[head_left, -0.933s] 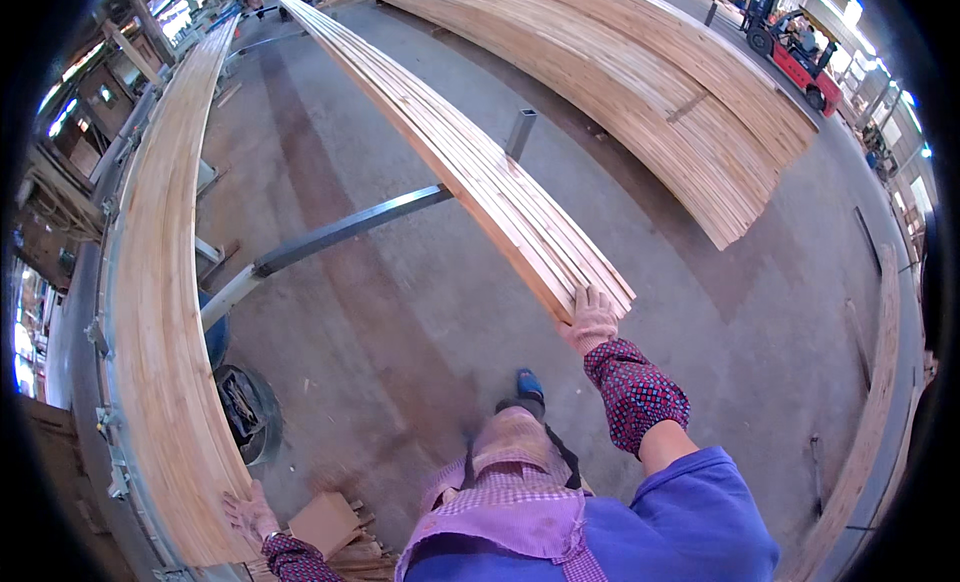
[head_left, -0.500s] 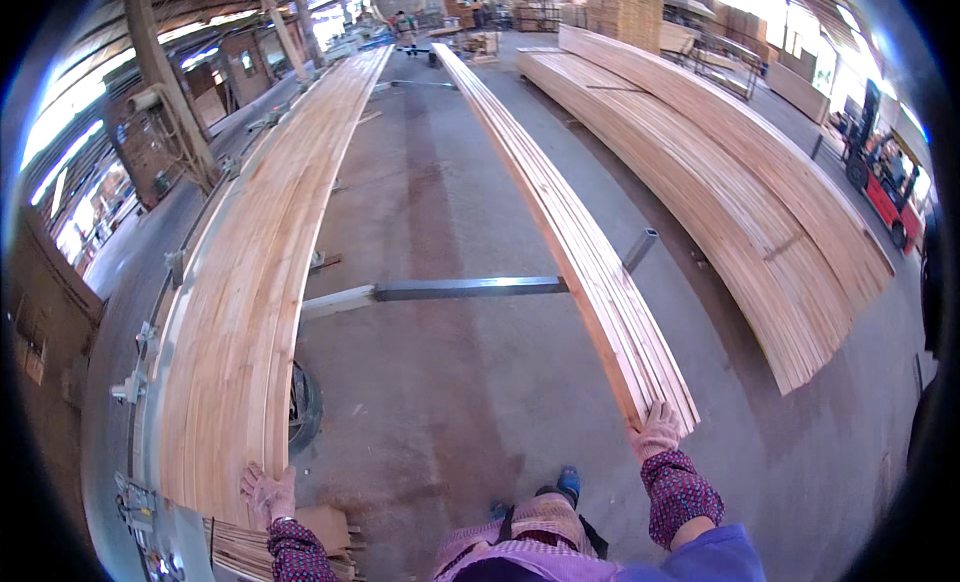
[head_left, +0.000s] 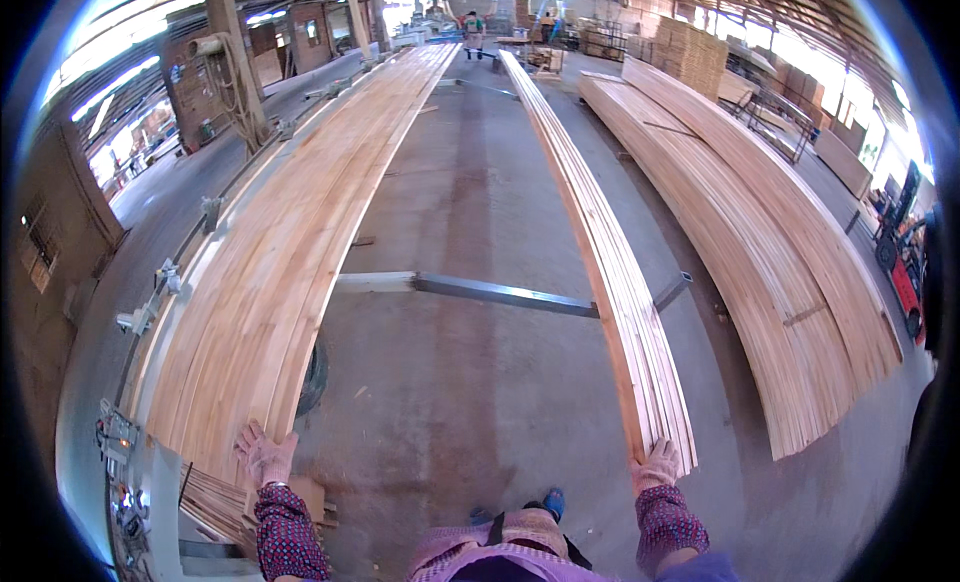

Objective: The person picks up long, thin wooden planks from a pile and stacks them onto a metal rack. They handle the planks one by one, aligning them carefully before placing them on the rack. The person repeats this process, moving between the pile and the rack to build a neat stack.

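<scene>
My left hand [head_left: 266,456], in a pale pink work glove, lies with fingers spread on the near end of a wide row of long wooden boards [head_left: 262,312]. These boards lie edge to edge on a long machine bed. At the right, my gloved right hand [head_left: 656,466] rests on the near end of a narrow bundle of long wooden strips [head_left: 632,327]. Its fingers are stretched over the top of the strips, and its palm side is hidden. The bundle lies across a metal crossbar [head_left: 505,293].
Wide stacks of long boards [head_left: 745,242] stand to the right. A red forklift [head_left: 904,292] is at the far right edge. Short wood pieces [head_left: 215,502] lie below the left boards. Another person [head_left: 473,32] stands at the far end. Clamps [head_left: 140,317] line the left side.
The view has turned, so the distant boards and stacks appear farther right. Both hands remain at the near ends of the boards and strips. No clear shift of the wood shows.
</scene>
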Available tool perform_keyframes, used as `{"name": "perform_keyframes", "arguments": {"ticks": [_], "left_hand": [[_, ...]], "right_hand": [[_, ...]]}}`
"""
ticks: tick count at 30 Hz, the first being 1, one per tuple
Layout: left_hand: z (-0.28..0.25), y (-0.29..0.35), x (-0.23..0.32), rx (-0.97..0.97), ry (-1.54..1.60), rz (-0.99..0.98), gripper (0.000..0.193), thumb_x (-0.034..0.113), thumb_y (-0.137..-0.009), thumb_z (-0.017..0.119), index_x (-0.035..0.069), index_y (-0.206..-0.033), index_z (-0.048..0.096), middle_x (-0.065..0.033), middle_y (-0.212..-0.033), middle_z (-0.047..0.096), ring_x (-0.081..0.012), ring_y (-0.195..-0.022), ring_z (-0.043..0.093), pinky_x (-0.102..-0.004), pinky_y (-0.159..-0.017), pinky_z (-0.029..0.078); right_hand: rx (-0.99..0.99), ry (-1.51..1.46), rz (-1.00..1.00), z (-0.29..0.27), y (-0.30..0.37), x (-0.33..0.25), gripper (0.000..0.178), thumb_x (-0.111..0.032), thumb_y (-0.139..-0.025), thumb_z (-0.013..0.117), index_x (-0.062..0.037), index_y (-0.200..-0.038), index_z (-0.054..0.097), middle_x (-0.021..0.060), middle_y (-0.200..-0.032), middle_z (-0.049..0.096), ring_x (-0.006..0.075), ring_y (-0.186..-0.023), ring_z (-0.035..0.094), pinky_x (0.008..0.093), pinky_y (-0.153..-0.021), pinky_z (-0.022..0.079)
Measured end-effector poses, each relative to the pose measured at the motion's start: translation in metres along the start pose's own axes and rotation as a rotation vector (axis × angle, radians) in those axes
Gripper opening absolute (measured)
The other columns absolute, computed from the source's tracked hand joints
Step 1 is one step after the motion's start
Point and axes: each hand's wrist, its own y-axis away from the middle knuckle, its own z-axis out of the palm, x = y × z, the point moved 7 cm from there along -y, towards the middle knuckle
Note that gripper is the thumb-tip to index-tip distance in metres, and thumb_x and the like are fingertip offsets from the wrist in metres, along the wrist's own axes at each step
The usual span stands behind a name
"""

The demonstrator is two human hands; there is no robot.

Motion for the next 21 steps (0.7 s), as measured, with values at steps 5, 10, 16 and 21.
{"name": "perform_keyframes", "arguments": {"ticks": [5, 10, 16, 21], "left_hand": [[0.001, -0.001, 0.001, 0.016, -0.016, 0.013, 0.100, 0.058, -0.076, 0.065, 0.001, -0.151, 0.032, -0.0192, -0.154, 0.034, -0.0361, -0.145, 0.026, -0.0496, -0.121, 0.017], [0.005, -0.003, -0.001, 0.053, -0.033, 0.037, 0.099, 0.060, -0.077, 0.063, 0.000, -0.150, 0.034, -0.0190, -0.154, 0.034, -0.0358, -0.145, 0.027, -0.0492, -0.121, 0.017], [0.003, -0.002, -0.002, 0.057, -0.049, 0.042, 0.098, 0.060, -0.077, 0.063, 0.000, -0.149, 0.035, -0.0184, -0.154, 0.035, -0.0351, -0.145, 0.028, -0.0488, -0.120, 0.018], [-0.002, 0.000, -0.002, 0.051, -0.041, 0.055, 0.098, 0.060, -0.076, 0.064, 0.001, -0.149, 0.036, -0.0183, -0.153, 0.036, -0.0352, -0.143, 0.029, -0.0495, -0.120, 0.020]], "right_hand": [[0.008, 0.012, -0.009, -0.005, 0.003, -0.002, 0.092, -0.056, -0.078, 0.068, -0.0023, -0.147, 0.037, 0.0196, -0.148, 0.040, 0.0353, -0.133, 0.040, 0.0430, -0.114, 0.031], [0.006, 0.019, 0.018, -0.001, 0.002, 0.000, 0.095, -0.056, -0.078, 0.069, -0.0025, -0.148, 0.034, 0.0202, -0.148, 0.039, 0.0350, -0.135, 0.040, 0.0430, -0.114, 0.031], [-0.058, 0.012, 0.013, -0.001, 0.003, -0.002, 0.096, -0.056, -0.079, 0.068, -0.0023, -0.150, 0.032, 0.0200, -0.153, 0.035, 0.0347, -0.143, 0.031, 0.0423, -0.118, 0.025], [-0.068, 0.037, -0.018, 0.006, -0.001, 0.001, 0.098, -0.063, -0.082, 0.061, -0.0009, -0.151, 0.030, 0.0178, -0.157, 0.031, 0.0324, -0.147, 0.025, 0.0406, -0.121, 0.018]]}}
